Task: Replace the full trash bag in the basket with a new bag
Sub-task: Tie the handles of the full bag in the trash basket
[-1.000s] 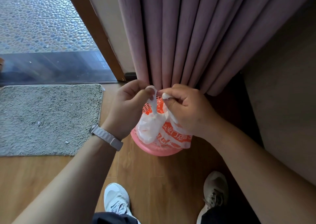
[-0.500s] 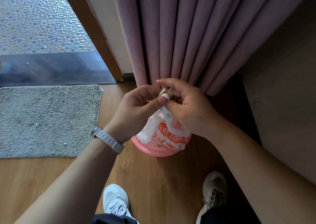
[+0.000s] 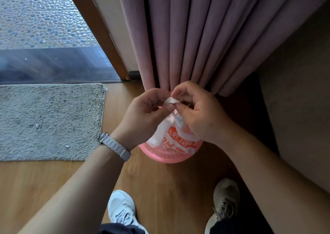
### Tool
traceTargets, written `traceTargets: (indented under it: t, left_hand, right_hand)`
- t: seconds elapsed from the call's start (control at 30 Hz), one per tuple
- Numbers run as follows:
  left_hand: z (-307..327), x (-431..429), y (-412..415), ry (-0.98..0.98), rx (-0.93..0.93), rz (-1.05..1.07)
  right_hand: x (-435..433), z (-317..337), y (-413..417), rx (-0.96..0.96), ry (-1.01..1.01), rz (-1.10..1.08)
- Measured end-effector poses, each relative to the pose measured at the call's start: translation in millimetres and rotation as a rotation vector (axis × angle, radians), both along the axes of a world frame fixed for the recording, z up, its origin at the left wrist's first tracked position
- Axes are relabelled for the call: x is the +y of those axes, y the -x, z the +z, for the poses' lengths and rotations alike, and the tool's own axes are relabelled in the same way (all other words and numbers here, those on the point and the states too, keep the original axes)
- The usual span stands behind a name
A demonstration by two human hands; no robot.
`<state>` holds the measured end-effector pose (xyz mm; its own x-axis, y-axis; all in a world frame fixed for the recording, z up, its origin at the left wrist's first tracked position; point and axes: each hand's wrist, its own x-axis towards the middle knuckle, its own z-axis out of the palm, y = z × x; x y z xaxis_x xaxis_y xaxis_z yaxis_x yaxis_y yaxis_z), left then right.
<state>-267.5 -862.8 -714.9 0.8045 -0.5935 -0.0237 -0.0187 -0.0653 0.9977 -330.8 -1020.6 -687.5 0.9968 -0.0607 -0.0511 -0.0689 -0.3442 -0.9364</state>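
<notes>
Head view: hands (image 3: 142,115) hide the bag (image 3: 175,139) top's grip.

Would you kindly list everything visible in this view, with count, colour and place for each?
trash bag: one, white with orange print, in the basket, its handles gathered up between both hands
basket: one, pink, on the floor in front of the curtain
curtain: one, dusty pink, hanging behind the basket
mat: one, grey, on the floor at left
floor: light brown wood, underfoot
pebbled ground: grey, beyond the glass at upper left
watch: one, pale grey band, on the left wrist
shoes: two, whitish, at the bottom
left hand: pinching the bag's handles
right hand: pinching the bag's handles
</notes>
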Motion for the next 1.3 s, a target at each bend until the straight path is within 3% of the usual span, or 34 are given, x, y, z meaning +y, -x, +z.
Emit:
traceTargets:
  t: [0.23,0.5,0.8,0.9,1.07,1.3]
  left_hand:
    - [-16,-5,-9,-0.113,-0.079,0.049]
    - [-6,-14,-26,0.013,-0.029,0.162]
    - [70,-31,-30,0.017,0.056,0.196]
    - [108,-33,-32,-0.001,0.086,0.203]
    - [177,-39,-31,-0.033,0.101,0.265]
    - [316,-53,-19,0.003,0.095,0.319]
  right_hand:
    - [-7,-19,-13,0.041,0.151,0.029]
    - [-20,-43,-37,-0.021,0.193,-0.063]
    - [-8,-33,-26,-0.056,0.286,-0.044]
    - [-10,-9,-27,-0.036,0.385,-0.027]
    - [-26,58,-38,-0.178,0.476,0.072]
    - [-46,202,-35,-0.157,0.635,0.255]
